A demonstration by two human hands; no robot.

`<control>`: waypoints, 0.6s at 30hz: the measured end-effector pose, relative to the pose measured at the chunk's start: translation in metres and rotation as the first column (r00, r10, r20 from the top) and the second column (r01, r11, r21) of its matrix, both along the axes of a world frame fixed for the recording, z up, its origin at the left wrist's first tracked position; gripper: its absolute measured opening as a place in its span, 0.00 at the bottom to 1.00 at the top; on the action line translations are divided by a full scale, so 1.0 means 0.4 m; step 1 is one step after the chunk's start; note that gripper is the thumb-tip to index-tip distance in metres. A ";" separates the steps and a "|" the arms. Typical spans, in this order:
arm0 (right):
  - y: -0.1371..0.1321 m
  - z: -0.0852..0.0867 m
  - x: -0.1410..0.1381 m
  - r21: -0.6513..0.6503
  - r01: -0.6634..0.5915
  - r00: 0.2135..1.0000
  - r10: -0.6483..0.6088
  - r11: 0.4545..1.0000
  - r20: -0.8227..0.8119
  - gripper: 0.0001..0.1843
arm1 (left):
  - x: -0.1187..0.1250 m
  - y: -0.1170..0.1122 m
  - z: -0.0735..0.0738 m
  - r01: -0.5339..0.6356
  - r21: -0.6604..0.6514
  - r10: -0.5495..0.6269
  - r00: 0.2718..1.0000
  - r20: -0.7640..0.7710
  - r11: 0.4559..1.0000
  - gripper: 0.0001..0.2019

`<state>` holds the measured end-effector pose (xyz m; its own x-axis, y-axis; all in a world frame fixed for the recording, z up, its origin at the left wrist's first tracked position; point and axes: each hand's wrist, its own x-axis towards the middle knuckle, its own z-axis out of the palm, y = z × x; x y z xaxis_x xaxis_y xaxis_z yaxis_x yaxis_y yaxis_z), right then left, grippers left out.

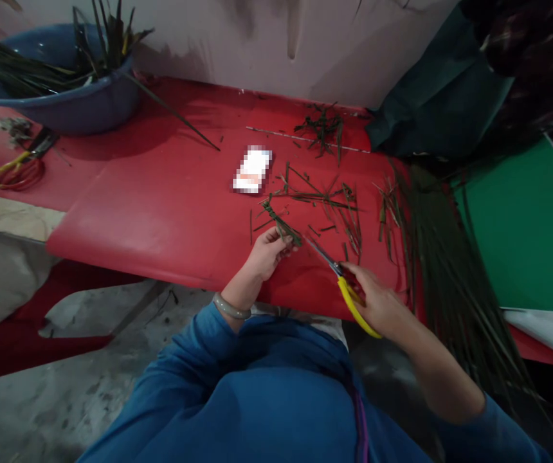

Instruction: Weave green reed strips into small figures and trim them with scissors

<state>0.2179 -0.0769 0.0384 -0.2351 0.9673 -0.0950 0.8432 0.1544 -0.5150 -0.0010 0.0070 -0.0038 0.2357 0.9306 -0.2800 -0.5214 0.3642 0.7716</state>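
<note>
My left hand (267,252) pinches a small woven piece of green leaf strips (281,224) just above the red table cover. The piece slants up and to the left from my fingertips. In my right hand (377,299) is a pair of scissors (356,308) with yellow handles, its blades pointing up and left. The blade tips lie just right of the leaf piece's lower end, with a small gap. My fingers partly hide the scissors' handles. Cut leaf scraps (329,196) are scattered beyond both hands.
A blue basin (88,109) holding long leaves stands at the far left. Near it lie red-and-yellow scissors (20,168). A phone with a blurred screen (253,170) rests mid-table. Long leaf strips (450,270) hang over the right edge, beside a green board (522,225).
</note>
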 end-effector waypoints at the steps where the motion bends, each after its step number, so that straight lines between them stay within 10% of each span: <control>1: -0.003 0.003 -0.001 -0.013 -0.006 1.000 0.006 1.000 0.009 0.27 | 0.000 0.000 0.000 -0.010 -0.004 0.010 1.000 -0.002 1.000 0.13; 18: -0.008 -0.010 -0.017 -0.040 -0.029 0.997 0.026 0.999 -0.075 0.25 | 0.002 0.000 -0.005 -0.046 0.051 0.047 0.999 -0.011 0.998 0.13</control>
